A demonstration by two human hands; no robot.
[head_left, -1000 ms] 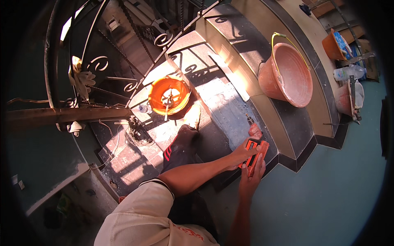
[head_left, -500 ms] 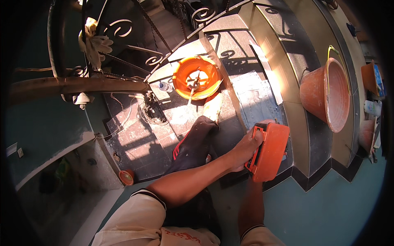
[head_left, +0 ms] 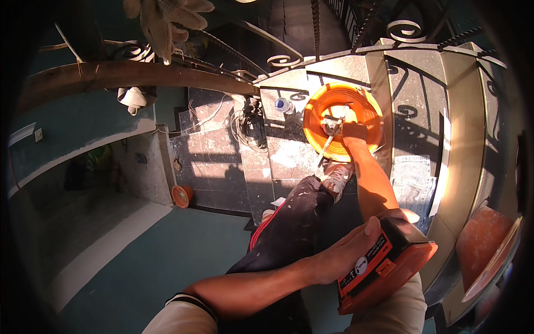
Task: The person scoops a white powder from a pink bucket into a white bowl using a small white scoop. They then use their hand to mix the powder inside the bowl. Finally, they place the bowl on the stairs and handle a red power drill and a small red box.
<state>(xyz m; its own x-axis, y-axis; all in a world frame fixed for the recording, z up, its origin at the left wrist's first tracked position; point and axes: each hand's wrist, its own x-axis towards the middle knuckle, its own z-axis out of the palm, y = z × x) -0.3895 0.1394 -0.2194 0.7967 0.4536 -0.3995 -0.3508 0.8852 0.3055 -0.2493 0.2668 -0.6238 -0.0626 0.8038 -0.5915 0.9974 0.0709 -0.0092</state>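
Note:
My left hand (head_left: 347,253) grips an orange-red and black plastic case (head_left: 384,270), thumb on the near side and fingers around the top edge. The case is tilted, close to me. My right hand (head_left: 355,133) reaches down into an orange basin (head_left: 372,106) on the step; glare and the hand's own shape hide its fingers. Beside that hand, a long-handled tool (head_left: 332,127) leans in the basin, its handle sticking out over the near rim. What its head is I cannot make out.
A capped clear bottle (head_left: 283,106) stands left of the basin, near coiled cable (head_left: 247,128). Denim cloth (head_left: 413,175) lies on a step. A terracotta-coloured bucket (head_left: 481,239) sits right. Iron railing (head_left: 317,55) crosses ahead, with a pale glove (head_left: 167,25) hanging at left. A small pot (head_left: 182,196) stands lower left.
My right hand has gone from behind the case down into the basin. The left hand still holds the case, now lower and turned. The view has shifted right and closer to the basin.

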